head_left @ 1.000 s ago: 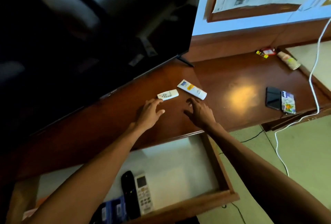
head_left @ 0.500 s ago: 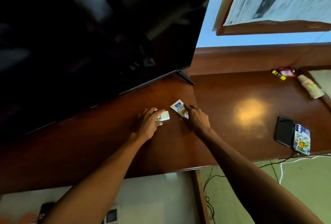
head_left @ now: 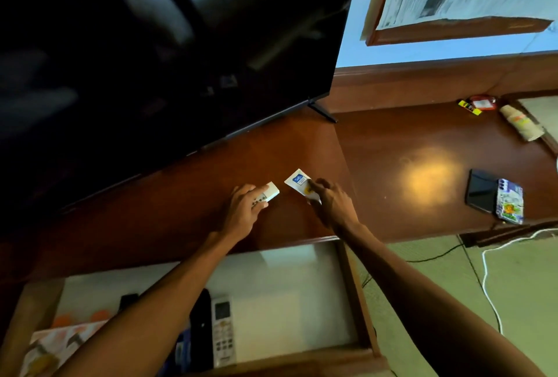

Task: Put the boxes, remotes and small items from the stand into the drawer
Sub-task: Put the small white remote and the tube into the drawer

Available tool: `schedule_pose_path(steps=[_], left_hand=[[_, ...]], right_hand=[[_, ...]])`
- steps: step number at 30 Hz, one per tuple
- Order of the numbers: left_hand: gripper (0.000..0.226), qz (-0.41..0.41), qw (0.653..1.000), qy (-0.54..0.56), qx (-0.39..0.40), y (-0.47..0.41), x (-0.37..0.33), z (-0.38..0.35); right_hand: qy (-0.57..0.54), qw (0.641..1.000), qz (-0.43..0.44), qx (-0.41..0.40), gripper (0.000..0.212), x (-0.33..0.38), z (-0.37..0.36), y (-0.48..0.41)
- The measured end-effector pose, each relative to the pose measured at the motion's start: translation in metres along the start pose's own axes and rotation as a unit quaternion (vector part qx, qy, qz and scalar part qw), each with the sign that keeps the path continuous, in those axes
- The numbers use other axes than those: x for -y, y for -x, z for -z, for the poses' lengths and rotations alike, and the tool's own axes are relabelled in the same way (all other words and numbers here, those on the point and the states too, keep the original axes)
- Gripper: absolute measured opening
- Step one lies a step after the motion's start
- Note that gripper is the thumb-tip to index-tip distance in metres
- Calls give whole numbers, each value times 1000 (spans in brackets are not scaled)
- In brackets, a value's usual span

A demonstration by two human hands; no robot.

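On the dark wooden stand (head_left: 187,195), my left hand (head_left: 241,210) closes over a small white remote (head_left: 270,191), whose far end pokes out past my fingers. Right beside it, my right hand (head_left: 332,204) grips a flat white box with a blue label (head_left: 297,180). Below the stand's front edge the drawer (head_left: 353,295) is pulled out. Inside it lie a white remote (head_left: 223,331), a black remote (head_left: 200,325), a patterned box (head_left: 54,343) and orange items at the left.
A big black TV (head_left: 166,44) leans over the stand's back left. Farther right lie a dark phone (head_left: 480,191), a colourful phone case (head_left: 510,204), stacked paper cups (head_left: 521,123) and red and yellow packets (head_left: 477,105). A white cable (head_left: 489,292) runs across the green floor.
Both hands reached forward and closed: the left on the small white remote, the right on the white box. The view has tilted down, so the open drawer shows again.
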State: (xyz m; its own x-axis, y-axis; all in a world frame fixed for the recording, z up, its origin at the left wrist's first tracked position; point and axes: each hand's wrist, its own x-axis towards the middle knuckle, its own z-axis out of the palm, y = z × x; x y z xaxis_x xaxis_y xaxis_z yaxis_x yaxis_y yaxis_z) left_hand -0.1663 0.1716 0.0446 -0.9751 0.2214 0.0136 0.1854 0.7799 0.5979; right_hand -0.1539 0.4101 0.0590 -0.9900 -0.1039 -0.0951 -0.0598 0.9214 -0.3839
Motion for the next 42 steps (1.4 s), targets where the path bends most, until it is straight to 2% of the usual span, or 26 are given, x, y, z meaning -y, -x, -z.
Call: schedule_pose_path(steps=[5, 10, 15, 20, 25, 29, 34, 39, 42], left_hand=[[39, -22, 999, -26, 12, 83, 16, 14], [39, -24, 996, -77, 29, 171, 31, 13], [38, 21, 994, -91, 55, 220, 54, -10], [39, 122, 989, -46, 70, 227, 52, -50], [41, 161, 983, -56, 72, 220, 38, -93], [43, 167, 977, -108, 80, 208, 32, -115], [52, 167, 967, -155, 113, 205, 34, -127], [51, 165, 972, -121, 116, 205, 33, -129], [53, 115, 982, -96, 113, 194, 44, -122]], right_hand=[[-24, 999, 33, -20, 50, 41, -26, 80], [-47, 998, 41, 7, 50, 65, -60, 143], [-36, 998, 12, 52, 51, 73, -95, 182], [-46, 992, -79, 87, 53, 69, -126, 193], [-20, 990, -95, 100, 59, 56, -152, 188], [19, 991, -78, 106, 51, 41, -167, 176], [31, 988, -66, 135, 57, 24, -177, 172], [-15, 986, -60, 157, 60, 17, -177, 176], [-70, 980, -63, 175, 62, 15, -174, 172]])
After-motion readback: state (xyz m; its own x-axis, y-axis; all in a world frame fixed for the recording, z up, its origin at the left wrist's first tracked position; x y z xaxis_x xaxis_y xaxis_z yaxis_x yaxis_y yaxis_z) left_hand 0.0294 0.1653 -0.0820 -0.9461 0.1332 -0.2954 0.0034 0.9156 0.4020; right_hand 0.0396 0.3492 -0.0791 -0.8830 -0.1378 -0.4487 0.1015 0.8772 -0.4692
